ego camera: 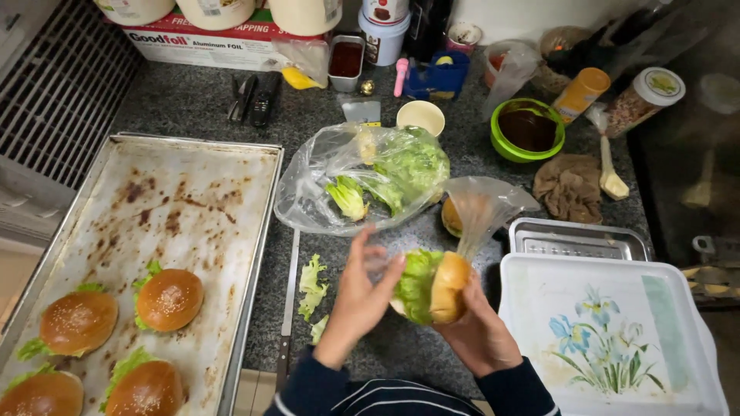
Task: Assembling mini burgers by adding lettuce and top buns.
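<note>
Item: burger bun with lettuce (432,286), tilted on edge above the dark counter (432,350). My right hand (479,333) cups it from below, fingers closed around it; my left hand (361,296) has its fingers spread, fingertips touching the lettuce side. Baking tray (193,192) at left holds four finished burgers (168,299); lettuce bag (362,181) lies beyond.

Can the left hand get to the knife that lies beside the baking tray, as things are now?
Probably yes. The knife lies uncovered on the counter, close to the left hand, with only lettuce scraps between them. But the left hand is on the burger, which the right hand also holds.
</note>
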